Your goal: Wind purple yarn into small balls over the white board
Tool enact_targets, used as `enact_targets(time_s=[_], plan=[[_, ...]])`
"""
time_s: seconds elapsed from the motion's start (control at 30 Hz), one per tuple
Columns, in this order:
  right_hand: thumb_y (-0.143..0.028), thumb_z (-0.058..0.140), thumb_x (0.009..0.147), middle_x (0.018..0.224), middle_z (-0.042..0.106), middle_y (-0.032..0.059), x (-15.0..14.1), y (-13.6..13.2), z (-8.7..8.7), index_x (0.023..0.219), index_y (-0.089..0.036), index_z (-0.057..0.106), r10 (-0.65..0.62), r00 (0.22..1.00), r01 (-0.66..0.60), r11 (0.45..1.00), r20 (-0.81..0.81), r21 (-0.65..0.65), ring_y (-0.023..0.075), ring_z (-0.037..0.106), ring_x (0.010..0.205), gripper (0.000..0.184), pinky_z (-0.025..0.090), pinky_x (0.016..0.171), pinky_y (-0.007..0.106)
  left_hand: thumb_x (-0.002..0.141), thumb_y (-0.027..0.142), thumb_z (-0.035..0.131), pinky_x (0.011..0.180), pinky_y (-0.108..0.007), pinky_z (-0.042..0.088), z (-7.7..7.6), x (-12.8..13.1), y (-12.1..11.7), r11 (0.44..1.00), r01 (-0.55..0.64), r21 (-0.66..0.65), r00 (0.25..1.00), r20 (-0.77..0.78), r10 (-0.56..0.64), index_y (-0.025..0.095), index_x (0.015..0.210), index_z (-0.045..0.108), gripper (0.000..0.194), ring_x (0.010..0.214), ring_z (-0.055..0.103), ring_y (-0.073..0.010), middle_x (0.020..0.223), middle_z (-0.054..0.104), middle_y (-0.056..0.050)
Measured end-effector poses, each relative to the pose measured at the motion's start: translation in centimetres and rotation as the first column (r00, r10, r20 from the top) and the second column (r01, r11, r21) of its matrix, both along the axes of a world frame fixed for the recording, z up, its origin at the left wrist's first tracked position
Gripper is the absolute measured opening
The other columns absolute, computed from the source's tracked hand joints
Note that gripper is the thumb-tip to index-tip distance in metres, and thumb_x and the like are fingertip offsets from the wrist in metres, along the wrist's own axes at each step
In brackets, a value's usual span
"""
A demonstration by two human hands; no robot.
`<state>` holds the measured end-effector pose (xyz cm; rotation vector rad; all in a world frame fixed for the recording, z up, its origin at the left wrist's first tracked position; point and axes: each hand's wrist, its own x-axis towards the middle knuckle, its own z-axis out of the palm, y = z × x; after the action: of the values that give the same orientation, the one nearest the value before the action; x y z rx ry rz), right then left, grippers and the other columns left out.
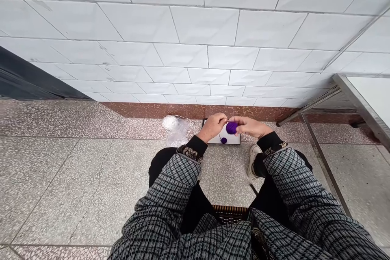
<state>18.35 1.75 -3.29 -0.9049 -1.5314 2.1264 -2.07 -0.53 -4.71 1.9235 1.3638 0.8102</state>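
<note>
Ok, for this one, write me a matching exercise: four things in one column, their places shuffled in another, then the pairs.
Things:
1. larger purple ball
2. smaller purple ball
3. white yarn ball
4. pale shoe

Places in the picture:
A. right of the tray
B. against the tray, below both hands
C. at the right hand's fingers
D. left of the tray

Pairs: 1-C, 2-B, 3-D, 4-A

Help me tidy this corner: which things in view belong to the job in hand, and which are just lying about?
Apparently in use:
purple yarn ball, in the right hand
small purple ball
dark-rimmed tray under it

Apparently just lying about:
white yarn
clear plastic by it
</note>
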Motion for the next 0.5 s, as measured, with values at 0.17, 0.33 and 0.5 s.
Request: enact_targets(time_s=[0.17, 0.33, 0.5], plan=[[-0.027, 0.079, 0.069, 0.088, 0.067, 0.0010, -0.6, 0.9, -0.5, 0.101, -0.020, 0.059, -0.465, 0.866, 0.456, 0.885, -0.181, -0.092, 0.0115, 0.062, 0.070, 0.039, 0.055, 0.073, 0.028, 0.090, 0.018, 0.053, 0.075, -0.027, 0.043, -0.3, 0.6, -0.4, 0.996, 0.083, -0.040, 0.995, 0.053, -0.081, 0.017, 0.073, 0.058, 0.018, 0.077, 0.057, -0.0156, 0.078, 0.063, -0.001], [-0.014, 0.074, 0.062, 0.080, 0.064, -0.0015, -0.8, 1.1, -1.7, 0.089, -0.020, 0.057, -0.448, 0.871, 0.410, 0.888, 0.199, 0.207, 0.0118, 0.056, 0.067, 0.033, 0.049, 0.066, 0.027, 0.089, 0.019, 0.055, 0.073, -0.026, 0.041, -0.2, 0.8, -0.7, 0.986, 0.165, -0.033, 0.986, 0.040, -0.164, 0.017, 0.070, 0.057, 0.019, 0.074, 0.056, -0.0150, 0.075, 0.061, -0.001], [-0.012, 0.073, 0.061, 0.089, 0.069, 0.0006, -0.2, 0.1, -0.3, 0.098, -0.018, 0.065, 0.021, 0.983, -0.031, 0.998, 0.181, 0.049, 0.0121, 0.059, 0.069, 0.038, 0.049, 0.066, 0.027, 0.089, 0.017, 0.053, 0.072, -0.027, 0.039, -0.2, 0.2, 0.0, 0.999, -0.028, -0.028, 0.998, 0.048, 0.029, 0.017, 0.068, 0.053, 0.021, 0.074, 0.054, -0.0153, 0.073, 0.059, -0.001]])
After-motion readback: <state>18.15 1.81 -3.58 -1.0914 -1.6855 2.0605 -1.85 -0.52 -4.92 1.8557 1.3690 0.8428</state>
